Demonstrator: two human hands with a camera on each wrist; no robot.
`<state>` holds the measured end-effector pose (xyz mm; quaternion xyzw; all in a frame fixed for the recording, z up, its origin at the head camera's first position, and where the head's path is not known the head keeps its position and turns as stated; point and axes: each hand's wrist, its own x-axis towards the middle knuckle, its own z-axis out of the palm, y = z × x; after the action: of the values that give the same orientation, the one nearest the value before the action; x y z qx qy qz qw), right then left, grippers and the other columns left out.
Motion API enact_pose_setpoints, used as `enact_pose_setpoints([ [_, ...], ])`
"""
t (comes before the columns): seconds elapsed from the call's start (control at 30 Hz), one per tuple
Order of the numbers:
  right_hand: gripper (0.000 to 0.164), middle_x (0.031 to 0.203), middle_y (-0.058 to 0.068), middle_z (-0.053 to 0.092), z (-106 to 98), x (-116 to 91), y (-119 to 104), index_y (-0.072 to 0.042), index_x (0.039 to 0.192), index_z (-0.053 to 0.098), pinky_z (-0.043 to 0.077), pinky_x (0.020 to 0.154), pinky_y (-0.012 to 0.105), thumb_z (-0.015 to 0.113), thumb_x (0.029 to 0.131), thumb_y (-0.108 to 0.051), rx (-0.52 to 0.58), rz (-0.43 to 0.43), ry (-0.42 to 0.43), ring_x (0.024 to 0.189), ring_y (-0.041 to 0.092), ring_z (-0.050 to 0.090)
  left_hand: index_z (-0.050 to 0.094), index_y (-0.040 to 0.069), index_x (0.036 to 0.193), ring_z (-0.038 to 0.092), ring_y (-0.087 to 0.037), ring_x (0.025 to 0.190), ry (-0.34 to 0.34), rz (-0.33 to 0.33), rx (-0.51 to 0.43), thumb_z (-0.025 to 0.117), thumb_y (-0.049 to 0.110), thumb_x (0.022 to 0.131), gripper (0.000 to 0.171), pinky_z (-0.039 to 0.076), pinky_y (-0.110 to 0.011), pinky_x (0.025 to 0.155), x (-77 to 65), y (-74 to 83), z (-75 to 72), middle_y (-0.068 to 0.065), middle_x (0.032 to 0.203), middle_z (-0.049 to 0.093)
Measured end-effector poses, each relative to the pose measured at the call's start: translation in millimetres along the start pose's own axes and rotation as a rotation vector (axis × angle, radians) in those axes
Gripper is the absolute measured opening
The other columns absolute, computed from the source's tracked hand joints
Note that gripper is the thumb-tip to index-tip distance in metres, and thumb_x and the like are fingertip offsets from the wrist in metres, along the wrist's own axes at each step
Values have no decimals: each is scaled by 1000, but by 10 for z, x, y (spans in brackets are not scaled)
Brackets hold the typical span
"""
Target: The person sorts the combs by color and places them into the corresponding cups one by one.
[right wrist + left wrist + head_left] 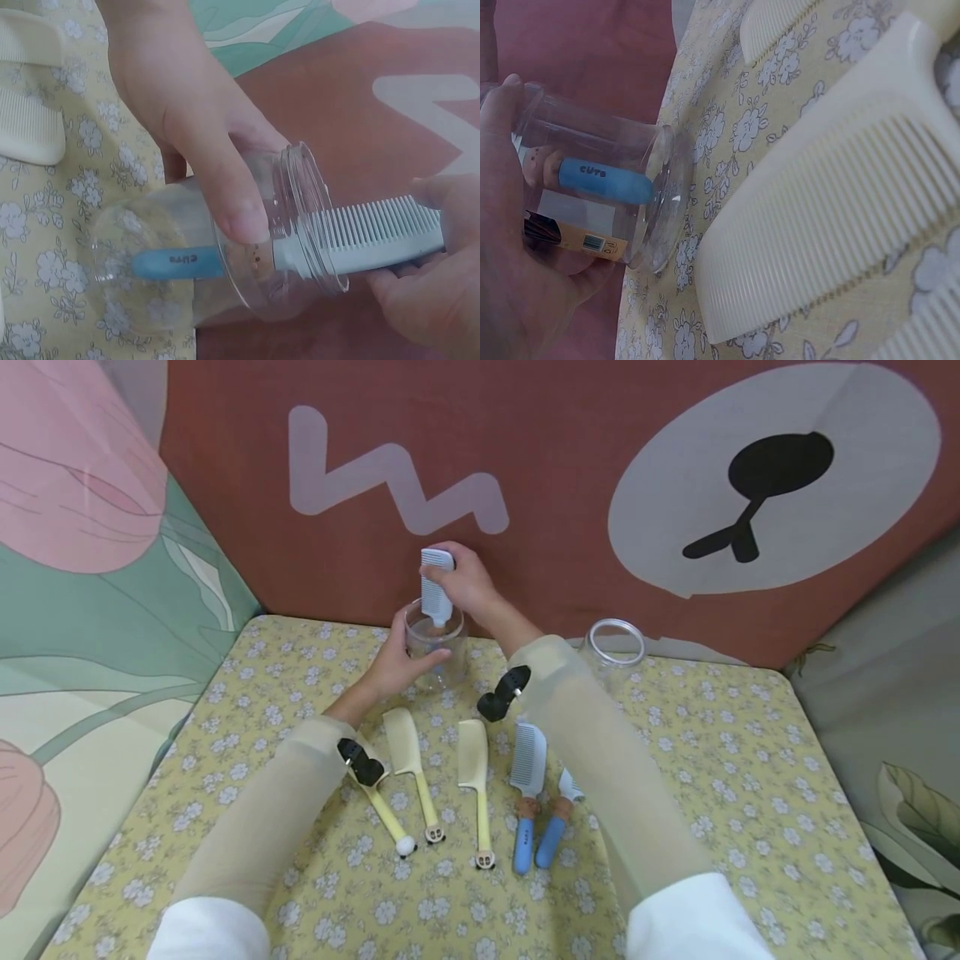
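Note:
My left hand (397, 662) grips a clear jar (453, 672) near the back of the table, thumb and fingers around its side. In my right hand (471, 583) is a light blue comb (433, 589), held by its toothed end above the jar. The comb's blue handle (180, 262) points down inside the jar, with a brown figure where it meets the teeth. In the left wrist view, the handle's tip (634, 187) is close to the jar's base, and a printed label (585, 236) shows on the jar.
Several combs lie in front: cream ones (473, 756) with yellow handles, one partly under my left wrist, and two blue ones (528, 768), one partly behind my right sleeve. A second clear jar (637, 652) stands at the right. A brown printed cloth (555, 468) hangs behind the table.

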<state>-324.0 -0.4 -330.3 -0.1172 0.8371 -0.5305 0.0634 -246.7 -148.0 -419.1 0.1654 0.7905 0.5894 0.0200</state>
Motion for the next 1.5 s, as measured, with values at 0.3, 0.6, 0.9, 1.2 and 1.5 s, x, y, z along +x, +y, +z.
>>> enact_pose_setpoints([
  [0.3,48,139,11,59,-99,3,58,-5,145,50,48,102,34,65,102,-19,-62,0,-38,124,24,58,6,2,159,20,-39,151,-3,18,-10,69,7,97,89,23,-54,121,-27,79,7,-21,164,12],
  [0.6,57,143,15,52,-356,-186,5,-1,151,36,48,102,35,60,104,-24,-182,-35,-213,129,26,54,5,3,160,20,-39,151,-9,31,-26,69,7,97,89,23,-55,120,-4,9,12,-21,164,12],
  [0.9,75,165,15,25,-761,-550,26,-4,161,19,27,121,42,53,106,-40,-511,-178,-377,151,28,27,6,13,161,23,-34,151,5,48,-31,69,11,98,90,23,-54,120,80,-251,-2,-14,165,16],
  [1.2,72,163,13,32,-912,-958,209,-6,160,29,15,123,55,58,104,-40,-739,-294,-426,152,30,25,6,18,162,23,-30,152,13,23,-28,70,14,98,91,24,-55,120,76,-331,-46,-9,165,18],
  [1.5,70,160,14,38,-1026,-1363,437,-10,157,36,10,120,66,64,101,-41,-820,-349,-462,149,35,29,4,15,162,21,-33,152,15,14,-31,69,11,98,92,23,-55,120,67,-312,-80,-12,166,16],
])
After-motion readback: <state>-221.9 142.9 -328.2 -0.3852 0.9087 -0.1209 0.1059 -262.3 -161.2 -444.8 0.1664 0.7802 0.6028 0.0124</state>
